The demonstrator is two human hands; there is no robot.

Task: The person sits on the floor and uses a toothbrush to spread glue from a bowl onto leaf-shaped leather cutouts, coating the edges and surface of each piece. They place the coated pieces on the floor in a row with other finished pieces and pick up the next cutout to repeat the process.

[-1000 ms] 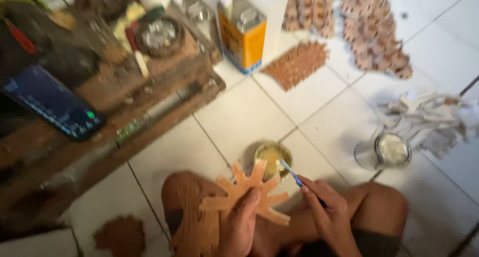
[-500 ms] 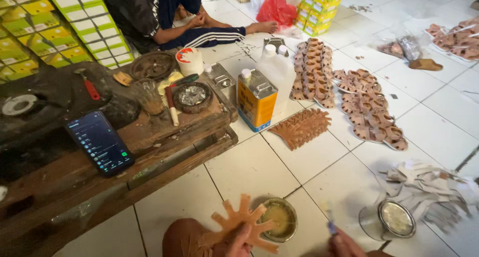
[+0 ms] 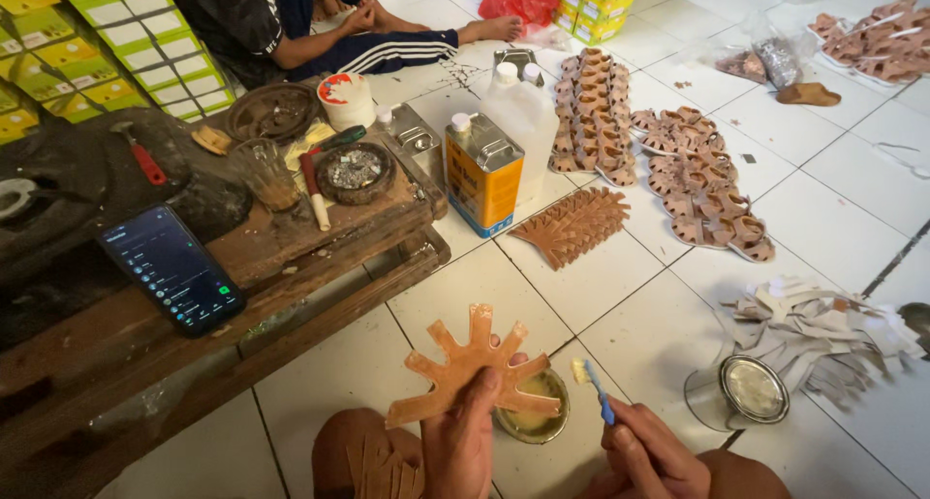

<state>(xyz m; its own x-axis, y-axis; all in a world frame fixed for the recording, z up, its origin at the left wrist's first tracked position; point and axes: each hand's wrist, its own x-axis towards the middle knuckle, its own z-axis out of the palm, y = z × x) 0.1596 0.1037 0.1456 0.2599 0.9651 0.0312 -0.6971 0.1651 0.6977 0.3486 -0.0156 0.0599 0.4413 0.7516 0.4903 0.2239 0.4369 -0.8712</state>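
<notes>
My left hand (image 3: 463,441) holds up a flat tan leather piece (image 3: 463,361) cut into several finger-like straps, thumb pressed on its base. My right hand (image 3: 647,452) grips a small blue-handled brush (image 3: 593,387) with pale glue on its bristles, just right of the piece. Below and between the two hands a round tin of yellowish glue (image 3: 535,420) rests on the white tile floor. More tan strap pieces (image 3: 386,468) lie on my left knee.
A low wooden bench (image 3: 291,257) at left carries a phone (image 3: 172,266), a hammer, a glass and tins. Orange can (image 3: 482,183), white jug, rows of sandal uppers (image 3: 705,191), fanned cutouts (image 3: 573,224), a lidded jar (image 3: 744,390), paper scraps. A seated person (image 3: 291,24) at the back.
The view has lifted from my lap to the room. Both hands have risen, with the leather piece held higher and the brush up beside it.
</notes>
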